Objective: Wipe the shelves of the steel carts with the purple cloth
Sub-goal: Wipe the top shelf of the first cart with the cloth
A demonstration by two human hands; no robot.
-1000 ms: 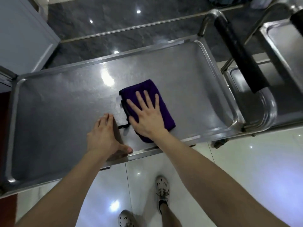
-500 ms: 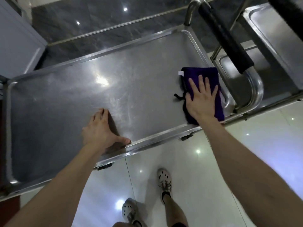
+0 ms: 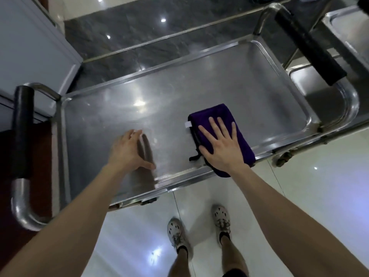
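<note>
The folded purple cloth [image 3: 215, 114] lies on the top shelf of the steel cart [image 3: 179, 90], right of centre by the near rim, its near end hanging over the rim. My right hand [image 3: 221, 145] presses flat on the cloth with fingers spread. My left hand [image 3: 127, 151] rests on the bare shelf to the left of the cloth, fingers straight and thumb out. A white tag and a black loop show at the cloth's left edge.
Black-gripped handles stand at both ends of the cart, one at the left [image 3: 21, 132] and one at the right [image 3: 307, 45]. A second steel cart [image 3: 345, 27] stands at the far right. A grey cabinet [image 3: 30, 47] is at the back left. My feet stand on white tile below.
My right hand has slid the cloth back from the shelf's right end toward the middle. My left hand stays on the shelf. The view shifted so the left handle shows.
</note>
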